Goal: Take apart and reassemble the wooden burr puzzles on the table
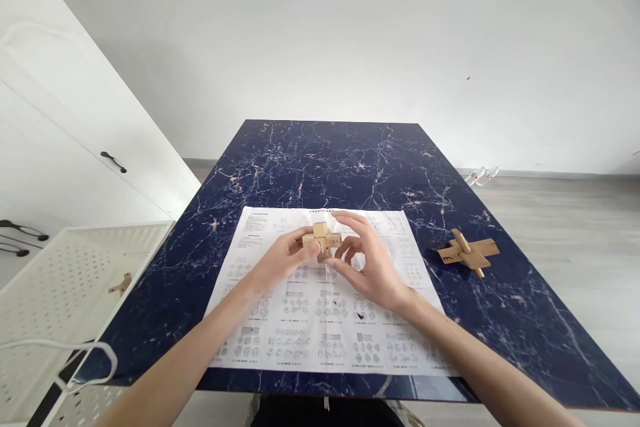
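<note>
Left grip (287, 252): closed on the wooden block cross (321, 231), thumb on the near face, fingers behind its left side. Right grip (369, 267): spread around the right side, index finger out past the top block, thumb low near the bottom end; can't tell whether those fingertips touch.

Cross is just above the middle of the printed sheet (400, 233), which lies on the table (320, 167). Orientation: one stub points away from me, one left under my thumb, one right with dark marks on its face, one toward me and partly shaded. Arms look about equal, so no clear long axis.

Second wooden assembly (467, 252) sits right of the sheet, long axis roughly left-right, right end slightly farther off, rod crossing it diagonally.
</note>
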`<state>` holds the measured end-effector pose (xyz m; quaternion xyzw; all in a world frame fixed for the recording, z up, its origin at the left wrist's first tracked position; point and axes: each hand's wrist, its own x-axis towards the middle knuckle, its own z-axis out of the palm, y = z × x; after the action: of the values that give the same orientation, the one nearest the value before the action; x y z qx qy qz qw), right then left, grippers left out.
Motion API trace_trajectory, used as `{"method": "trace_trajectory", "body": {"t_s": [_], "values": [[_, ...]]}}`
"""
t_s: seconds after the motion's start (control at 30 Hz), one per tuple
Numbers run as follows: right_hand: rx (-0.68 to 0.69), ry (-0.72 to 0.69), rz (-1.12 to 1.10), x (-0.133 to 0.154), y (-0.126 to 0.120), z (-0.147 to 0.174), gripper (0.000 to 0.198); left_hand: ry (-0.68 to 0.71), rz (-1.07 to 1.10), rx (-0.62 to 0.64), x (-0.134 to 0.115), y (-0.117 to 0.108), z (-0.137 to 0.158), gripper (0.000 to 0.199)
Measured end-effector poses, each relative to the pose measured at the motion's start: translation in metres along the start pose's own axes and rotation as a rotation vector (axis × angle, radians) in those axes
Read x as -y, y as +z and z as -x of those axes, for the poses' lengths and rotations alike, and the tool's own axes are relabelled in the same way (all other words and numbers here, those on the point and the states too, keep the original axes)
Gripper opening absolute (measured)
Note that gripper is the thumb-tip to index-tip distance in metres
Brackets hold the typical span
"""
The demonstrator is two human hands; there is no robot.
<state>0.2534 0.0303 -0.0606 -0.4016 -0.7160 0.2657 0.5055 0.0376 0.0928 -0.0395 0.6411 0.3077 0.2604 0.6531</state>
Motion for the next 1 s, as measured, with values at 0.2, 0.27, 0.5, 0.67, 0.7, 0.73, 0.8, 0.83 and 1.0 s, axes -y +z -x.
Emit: {"method": "trace_trajectory", "body": {"t_s": [0.2,0.27,0.5,0.67,0.7,0.73,0.8,0.83,1.0], "values": [[-0.004,0.011,0.244,-0.005,-0.006,0.0,0.016,0.044,0.016,-0.039,0.002,0.001,0.002,0.064],[0.026,0.024,0.228,-0.004,-0.007,0.001,0.017,0.045,-0.028,-0.052,0.001,0.001,0.002,0.061],[0.035,-0.049,0.17,0.007,-0.007,0.0,0.01,0.006,0.012,-0.013,0.001,0.002,0.001,0.061],[0.058,-0.089,0.238,0.008,-0.008,0.001,0.012,-0.012,0.074,0.021,-0.001,0.003,0.0,0.061],[0.066,-0.108,0.247,0.008,-0.008,0.001,0.011,-0.006,0.08,0.03,-0.002,0.003,0.0,0.059],[0.072,-0.131,0.255,0.008,-0.009,0.001,0.012,0.005,0.084,0.036,-0.002,0.003,0.0,0.056],[0.075,-0.174,0.261,0.008,-0.01,0.001,0.013,0.035,0.082,0.049,-0.002,0.003,-0.001,0.051],[0.077,-0.186,0.261,0.008,-0.011,0.001,0.014,0.05,0.079,0.054,-0.002,0.003,-0.001,0.049],[0.046,-0.106,0.244,0.011,-0.009,0.0,0.01,0.078,-0.008,0.021,-0.001,0.006,0.001,0.055]]}}
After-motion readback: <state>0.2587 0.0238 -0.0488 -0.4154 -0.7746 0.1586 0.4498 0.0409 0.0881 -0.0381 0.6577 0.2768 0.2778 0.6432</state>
